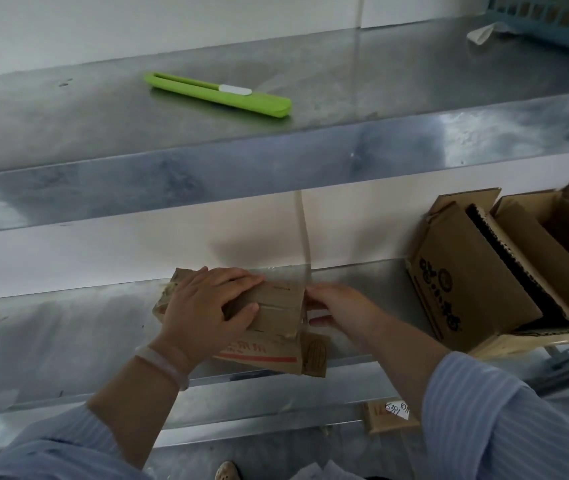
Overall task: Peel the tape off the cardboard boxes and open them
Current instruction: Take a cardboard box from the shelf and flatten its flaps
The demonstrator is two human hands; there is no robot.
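A small brown cardboard box (276, 317) with red print lies on the lower steel shelf (68, 341). My left hand (206, 306) lies flat on top of it, fingers spread, pressing it down. My right hand (338, 306) is at the box's right end, where its fingers pinch a clear strip of tape (302, 230). The tape rises from the box's right edge up toward the shelf above.
A green utility knife (217, 95) lies on the upper steel shelf (345, 98). Opened cardboard boxes (504, 268) stand at the right of the lower shelf. A blue plastic basket (553, 19) sits at the top right. Another box with a paper label (393, 415) lies below.
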